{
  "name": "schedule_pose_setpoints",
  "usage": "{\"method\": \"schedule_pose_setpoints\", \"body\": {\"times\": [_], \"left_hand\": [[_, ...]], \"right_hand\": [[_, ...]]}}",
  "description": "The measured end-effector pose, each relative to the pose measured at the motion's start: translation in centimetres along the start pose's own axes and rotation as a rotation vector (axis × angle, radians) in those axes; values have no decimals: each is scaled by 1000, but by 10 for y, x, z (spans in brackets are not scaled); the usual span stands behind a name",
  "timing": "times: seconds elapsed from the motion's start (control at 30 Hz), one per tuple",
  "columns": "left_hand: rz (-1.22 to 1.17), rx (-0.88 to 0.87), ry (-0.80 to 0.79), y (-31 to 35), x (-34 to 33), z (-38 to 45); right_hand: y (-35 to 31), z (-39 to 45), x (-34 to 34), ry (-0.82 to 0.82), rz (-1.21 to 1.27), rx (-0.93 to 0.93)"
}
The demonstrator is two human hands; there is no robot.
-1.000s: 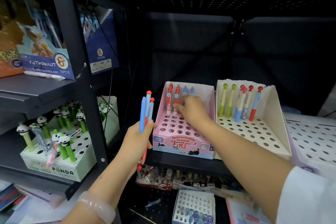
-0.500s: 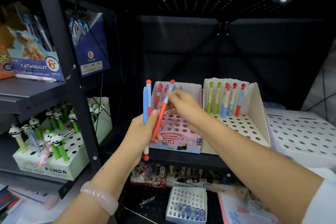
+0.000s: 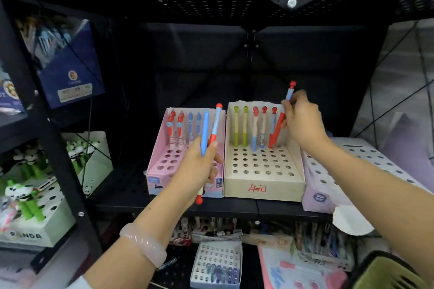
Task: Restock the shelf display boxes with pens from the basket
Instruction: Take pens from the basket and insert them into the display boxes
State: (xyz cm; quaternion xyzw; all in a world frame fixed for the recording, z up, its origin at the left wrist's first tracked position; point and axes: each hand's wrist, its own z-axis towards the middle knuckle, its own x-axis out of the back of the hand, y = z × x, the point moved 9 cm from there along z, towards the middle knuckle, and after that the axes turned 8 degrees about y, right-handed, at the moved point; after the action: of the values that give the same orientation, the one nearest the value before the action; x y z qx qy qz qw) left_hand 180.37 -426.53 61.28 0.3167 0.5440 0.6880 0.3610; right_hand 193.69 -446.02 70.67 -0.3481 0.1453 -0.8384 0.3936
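In the head view, the cream display box [image 3: 263,185] stands on the black shelf [image 3: 164,205] and serves as the landmark. Its stepped top is full of holes, and its back row carries two green pens [image 3: 240,126] and, to their right, several red-capped pens [image 3: 264,126], all upright. Red handwriting marks its front wall.

The right hand [image 3: 303,122] is over the box's back right corner, fingers curled round a red and blue pen [image 3: 280,122]. That pen is tilted, its red-knobbed top leaning up and to the right above the box's rear wall, its red lower end down at the back row of holes; whether the tip is seated in a hole cannot be told.

Touching the cream box on its left is a pink display box [image 3: 162,180], with red and blue pens [image 3: 180,126] standing in its back row. The left hand [image 3: 199,166] is in front of this pink box, gripping a small bundle of pens [image 3: 209,134]: a blue one and a red and blue one rise above the fist, and a red knob pokes out below it. A pale pink bangle [image 3: 143,244] circles that wrist.

Just right of the cream box lies a lilac display box [image 3: 328,192] with bare holes. Far left of the cream box, on a neighbouring shelf, a green and white panda pen box [image 3: 35,230] stands. Below the cream box, a small white box [image 3: 216,265] holds a few purple-blue pens. At the lower right corner, an olive-green basket [image 3: 387,274] shows its rim.
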Motion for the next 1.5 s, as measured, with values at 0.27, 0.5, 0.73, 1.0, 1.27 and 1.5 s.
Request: {"method": "schedule_pose_setpoints", "body": {"times": [0.27,0.5,0.73,1.0,1.27,1.5], "left_hand": [[49,46,-9,-7,-19,1],[14,9,-54,1,-26,-4],[-50,-22,-69,8,-29,-7],[-146,58,-130,10,-46,-17],[-26,130,24,-6,-16,-6],[-121,142,28,-5,-4,-7]], "right_hand": [[19,11,-14,-72,-262,48],[33,6,-27,-115,-583,21],[-1,-12,-9,-1,-11,-18],[-41,-49,-40,-442,652,-223],[0,-3,10,-24,50,-25],[0,-24,-36,-389,-317,-26]]}}
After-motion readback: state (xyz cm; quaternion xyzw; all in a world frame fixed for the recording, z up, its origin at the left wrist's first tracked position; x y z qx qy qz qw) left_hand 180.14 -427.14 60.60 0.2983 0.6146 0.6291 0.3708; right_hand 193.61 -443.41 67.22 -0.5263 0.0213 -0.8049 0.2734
